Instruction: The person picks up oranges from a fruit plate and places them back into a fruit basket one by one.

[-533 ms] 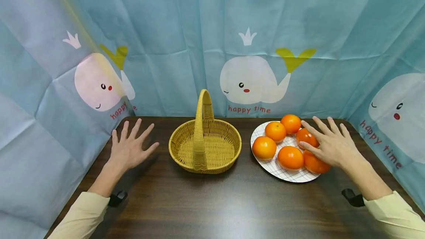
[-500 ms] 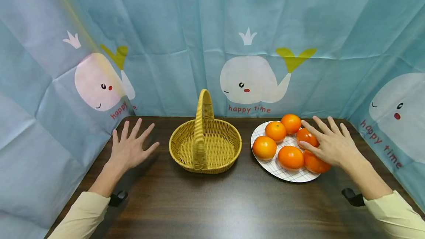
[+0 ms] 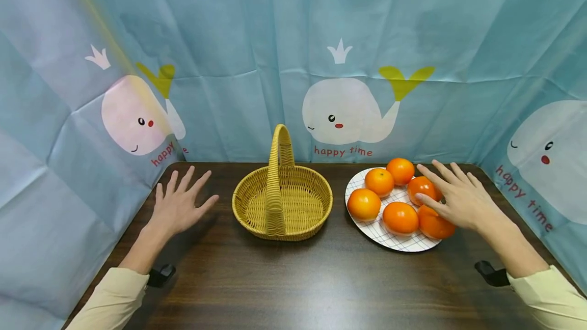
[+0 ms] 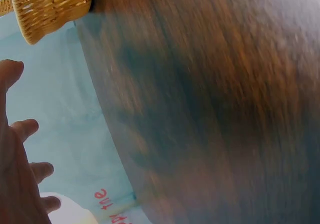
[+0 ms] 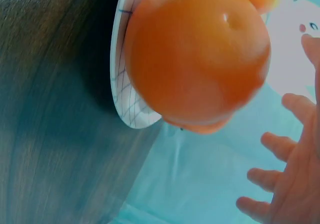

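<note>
My left hand [image 3: 179, 208] is held over the left part of the table with fingers spread, holding nothing. To its right stands a yellow wicker basket [image 3: 304, 202] with a tall arched handle, nothing inside it. My right hand [image 3: 463, 202], fingers also spread, hovers above the right edge of a white checked plate [image 3: 385, 242]. Several oranges [image 3: 364, 204] lie on that plate, and the hand partly covers those on the right. In the right wrist view one large orange [image 5: 200, 53] fills the middle, apart from the fingertips [image 5: 250, 206].
The dark wooden table [image 3: 293, 289] carries the basket and plate. Blue cloth [image 3: 220, 106] printed with whales hangs close behind the table and along both sides. A black strap [image 3: 161, 275] sits at the left wrist, another [image 3: 491, 273] at the right.
The head view has shifted very slightly. My right hand and forearm have turned a little; the left hand stays nearly still. Basket, plate and oranges stay in place.
</note>
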`<action>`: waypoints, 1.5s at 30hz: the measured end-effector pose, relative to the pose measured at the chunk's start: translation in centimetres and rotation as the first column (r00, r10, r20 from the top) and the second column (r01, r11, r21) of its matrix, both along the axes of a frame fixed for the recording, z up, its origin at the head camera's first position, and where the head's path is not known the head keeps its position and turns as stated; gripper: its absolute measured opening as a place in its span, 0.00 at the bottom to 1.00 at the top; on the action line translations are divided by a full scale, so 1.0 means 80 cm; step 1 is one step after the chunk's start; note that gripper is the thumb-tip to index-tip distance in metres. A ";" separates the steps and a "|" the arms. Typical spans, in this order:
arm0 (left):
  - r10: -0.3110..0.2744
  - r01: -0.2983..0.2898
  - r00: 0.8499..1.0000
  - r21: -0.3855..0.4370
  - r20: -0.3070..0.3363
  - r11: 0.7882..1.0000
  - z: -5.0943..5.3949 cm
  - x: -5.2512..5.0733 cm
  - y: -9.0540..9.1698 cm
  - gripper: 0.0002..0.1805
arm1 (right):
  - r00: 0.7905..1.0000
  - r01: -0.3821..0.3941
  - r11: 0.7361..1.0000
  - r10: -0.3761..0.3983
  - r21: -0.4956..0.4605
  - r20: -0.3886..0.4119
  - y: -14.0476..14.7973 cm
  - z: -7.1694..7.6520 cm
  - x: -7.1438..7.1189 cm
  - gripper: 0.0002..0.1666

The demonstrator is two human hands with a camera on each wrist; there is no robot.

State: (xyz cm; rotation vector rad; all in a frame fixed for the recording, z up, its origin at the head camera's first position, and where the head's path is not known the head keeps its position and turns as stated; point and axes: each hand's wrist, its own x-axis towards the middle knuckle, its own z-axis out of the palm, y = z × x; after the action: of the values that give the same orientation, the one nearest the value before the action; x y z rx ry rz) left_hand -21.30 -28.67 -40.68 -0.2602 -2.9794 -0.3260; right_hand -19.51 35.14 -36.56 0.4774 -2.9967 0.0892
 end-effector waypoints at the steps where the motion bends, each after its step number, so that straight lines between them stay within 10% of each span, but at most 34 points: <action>1: -0.010 0.010 1.000 0.032 0.014 0.999 0.001 0.001 0.001 0.44 | 1.000 -0.009 1.000 0.009 -0.024 0.006 0.002 0.002 0.000 0.48; 6: -0.157 0.137 0.986 0.269 0.052 0.953 0.004 0.001 0.007 0.40 | 0.999 -0.043 0.988 0.046 -0.145 0.019 0.015 0.006 0.002 0.46; 16: -0.345 0.252 0.937 0.591 0.048 0.766 -0.010 0.009 0.021 0.30 | 0.996 -0.088 0.918 0.080 -0.387 -0.036 0.041 0.008 0.008 0.33; 27: -0.337 0.235 0.941 0.633 0.043 0.737 -0.021 0.006 0.032 0.29 | 0.997 -0.065 0.846 0.073 -0.529 -0.006 0.076 -0.003 0.027 0.17; 36: -0.392 0.268 0.918 0.636 0.059 0.723 -0.021 0.000 0.040 0.32 | 0.954 -0.174 0.743 0.289 -0.647 0.075 0.088 -0.017 0.039 0.34; 45: -0.398 0.276 0.916 0.636 0.054 0.721 -0.027 0.000 0.043 0.31 | 0.935 -0.166 0.721 0.331 -0.673 0.124 0.089 -0.030 0.049 0.54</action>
State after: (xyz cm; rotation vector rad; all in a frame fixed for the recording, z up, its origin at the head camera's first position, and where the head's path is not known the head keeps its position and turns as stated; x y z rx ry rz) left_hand -21.27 -25.22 -42.85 -0.7275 -2.7640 -1.4094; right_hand -15.55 42.23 -38.94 0.8127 -2.8015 1.2577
